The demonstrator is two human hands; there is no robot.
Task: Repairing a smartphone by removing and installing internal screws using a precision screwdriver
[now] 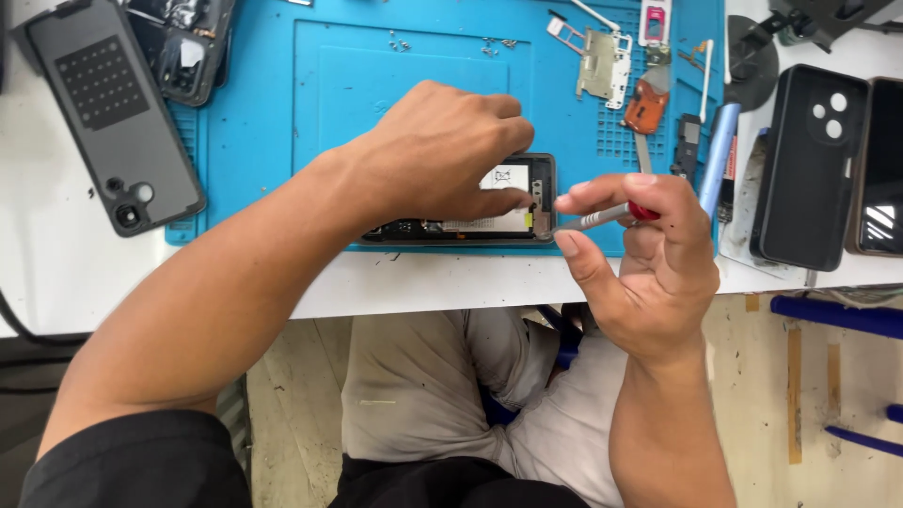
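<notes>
Upper left of frame: grey plastic phone back cover with a dotted square patch and camera cutouts [113, 113], lying tilted on the white tabletop [56, 254]; just right of it, a dark opened phone frame with exposed parts [188, 47], partly over the edge of the blue silicone repair mat [273, 103]. Upper centre, on the mat: small loose screws [400, 42], scattered in two little groups. Centre: left hand [442, 155], knuckles up, fingers curled and pressed down onto the opened dark smartphone with its back removed [508, 202], which lies flat at the mat's near edge, close to the table edge; white label and inner parts visible beside the fingertips. Right of centre: right hand [649, 254], thumb and fingers pinched around a slim screwdriver with silver shaft and red collar [607, 216], tip pointed left toward the phone's right end; contact of tip with phone too small to tell. Upper right of mat: silvery metal shield plate [602, 61], small pink-and-white part [656, 21], orange-brown flat pick-shaped piece [646, 105], blue cylindrical tool handle [720, 155]. Far right, off the mat: black rectangular phone case with camera holes [809, 165], beside a dark phone with glossy screen [882, 169] at the frame's edge. Lower frame: grey trousers of the seated person [442, 386].
</notes>
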